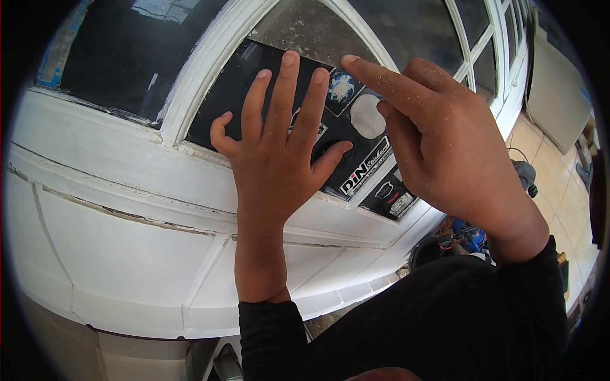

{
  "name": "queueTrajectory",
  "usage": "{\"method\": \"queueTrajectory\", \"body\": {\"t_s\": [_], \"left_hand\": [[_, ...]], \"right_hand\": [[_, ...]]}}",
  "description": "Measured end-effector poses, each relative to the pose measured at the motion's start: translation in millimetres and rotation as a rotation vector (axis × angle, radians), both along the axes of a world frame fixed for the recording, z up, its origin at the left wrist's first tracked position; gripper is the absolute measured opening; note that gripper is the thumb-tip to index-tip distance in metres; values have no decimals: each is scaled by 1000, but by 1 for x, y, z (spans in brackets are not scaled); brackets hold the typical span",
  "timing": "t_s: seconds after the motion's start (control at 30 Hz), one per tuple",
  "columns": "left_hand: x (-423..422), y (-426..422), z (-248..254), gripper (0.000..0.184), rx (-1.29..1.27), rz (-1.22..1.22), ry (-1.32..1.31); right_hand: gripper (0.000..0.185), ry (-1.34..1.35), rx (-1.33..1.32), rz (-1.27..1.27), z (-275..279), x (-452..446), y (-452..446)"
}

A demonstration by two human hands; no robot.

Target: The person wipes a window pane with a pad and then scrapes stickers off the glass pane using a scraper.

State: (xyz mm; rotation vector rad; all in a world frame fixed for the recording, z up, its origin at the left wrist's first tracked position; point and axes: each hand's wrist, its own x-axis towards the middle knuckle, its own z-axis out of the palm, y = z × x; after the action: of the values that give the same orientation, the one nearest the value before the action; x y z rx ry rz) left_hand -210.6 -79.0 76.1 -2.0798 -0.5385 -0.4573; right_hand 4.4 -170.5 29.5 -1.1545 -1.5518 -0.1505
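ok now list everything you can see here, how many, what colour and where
black sheet: one, black, over part of a pane under the left hand
round picture: one, blue and white, on the sheet between the hands
round patch: one, white, beside the right thumb
DiN label: one, black and white, lower right
window frame: one, white, around several dark panes
blue tape: count unclear, blue, far left
board: one, greyish, upper right
floor tiles: several, beige, right
clutter: count unclear, partly blue, below the right wrist
sleeves: two, black, bottom
left hand: one, brown, centre, fingers spread
right hand: one, brown, right of centre, index finger extended
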Motion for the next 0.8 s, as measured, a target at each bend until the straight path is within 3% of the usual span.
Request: {"method": "queueTrajectory", "body": {"t_s": [0.8], "left_hand": [[0, -2, 1, 93, -14, -37, -13]], "right_hand": [[62, -58, -74, -28, -11, -16, -1]]}}
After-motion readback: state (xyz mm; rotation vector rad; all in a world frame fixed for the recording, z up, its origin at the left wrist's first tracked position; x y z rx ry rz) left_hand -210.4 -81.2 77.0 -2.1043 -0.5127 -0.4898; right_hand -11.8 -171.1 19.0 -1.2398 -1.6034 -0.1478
